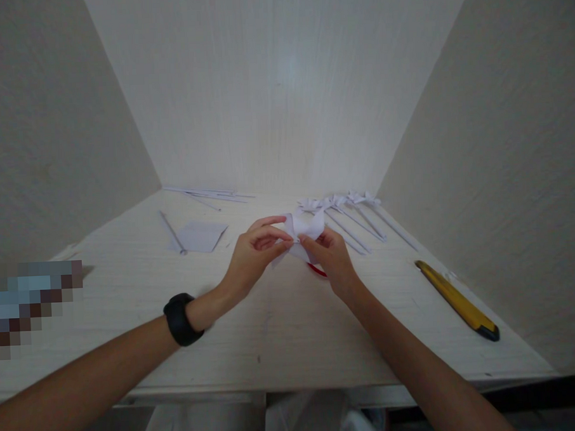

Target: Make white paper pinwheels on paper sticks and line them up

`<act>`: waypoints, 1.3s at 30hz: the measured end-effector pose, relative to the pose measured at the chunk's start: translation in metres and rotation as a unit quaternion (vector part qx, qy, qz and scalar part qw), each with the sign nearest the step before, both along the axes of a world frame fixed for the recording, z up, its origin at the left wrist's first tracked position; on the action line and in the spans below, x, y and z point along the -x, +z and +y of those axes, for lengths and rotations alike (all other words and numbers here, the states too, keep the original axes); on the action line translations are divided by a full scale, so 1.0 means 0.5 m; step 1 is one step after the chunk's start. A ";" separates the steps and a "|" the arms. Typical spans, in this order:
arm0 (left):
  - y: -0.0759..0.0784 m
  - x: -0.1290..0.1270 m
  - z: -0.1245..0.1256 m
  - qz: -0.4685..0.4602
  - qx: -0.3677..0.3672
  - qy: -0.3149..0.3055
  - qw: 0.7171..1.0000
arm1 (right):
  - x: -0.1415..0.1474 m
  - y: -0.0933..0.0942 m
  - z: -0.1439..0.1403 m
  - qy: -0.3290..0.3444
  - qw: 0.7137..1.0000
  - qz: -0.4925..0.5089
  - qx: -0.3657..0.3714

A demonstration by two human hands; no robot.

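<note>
Both hands meet over the middle of a pale wooden desk (283,324). My left hand (257,252), with a black watch on its wrist, pinches the left side of a small folded white paper piece (306,230). My right hand (331,257) pinches the same paper from the right and below. The paper is held just above the desk, its points sticking up. A red object (318,270) shows partly under my right hand; most of it is hidden.
A row of several white paper flowers on rolled stems (352,216) lies to the back right. A yellow utility knife (457,300) rests near the right wall. A flat paper square (199,236), a thin stick (172,232) and paper strips (210,194) lie at the back left.
</note>
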State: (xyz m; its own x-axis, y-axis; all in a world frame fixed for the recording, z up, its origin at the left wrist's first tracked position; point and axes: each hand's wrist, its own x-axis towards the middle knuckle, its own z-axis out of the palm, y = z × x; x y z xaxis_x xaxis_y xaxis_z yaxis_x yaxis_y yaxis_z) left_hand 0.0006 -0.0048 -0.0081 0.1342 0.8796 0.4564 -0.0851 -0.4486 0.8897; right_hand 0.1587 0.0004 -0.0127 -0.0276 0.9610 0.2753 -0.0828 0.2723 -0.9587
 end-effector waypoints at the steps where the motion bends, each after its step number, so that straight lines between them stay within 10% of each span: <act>1: 0.001 -0.001 -0.001 -0.003 0.010 0.000 1.000 | 0.000 -0.001 0.000 -0.002 1.000 -0.006 -0.003; 32: -0.001 -0.002 -0.001 -0.034 0.107 0.021 0.993 | -0.004 -0.023 0.009 -0.040 0.987 -0.126 -0.086; 39: -0.003 0.009 0.010 0.230 -0.208 0.113 0.944 | -0.011 -0.029 0.020 -0.091 0.982 -0.143 -0.086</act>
State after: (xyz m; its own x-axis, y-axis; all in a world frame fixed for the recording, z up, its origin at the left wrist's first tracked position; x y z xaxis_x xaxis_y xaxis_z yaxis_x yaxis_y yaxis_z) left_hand -0.0039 0.0003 -0.0096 0.2331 0.6674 0.7073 0.4068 -0.7275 0.5525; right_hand 0.1640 0.0104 -0.0273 0.0408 0.8973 0.4395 0.2474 0.4171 -0.8745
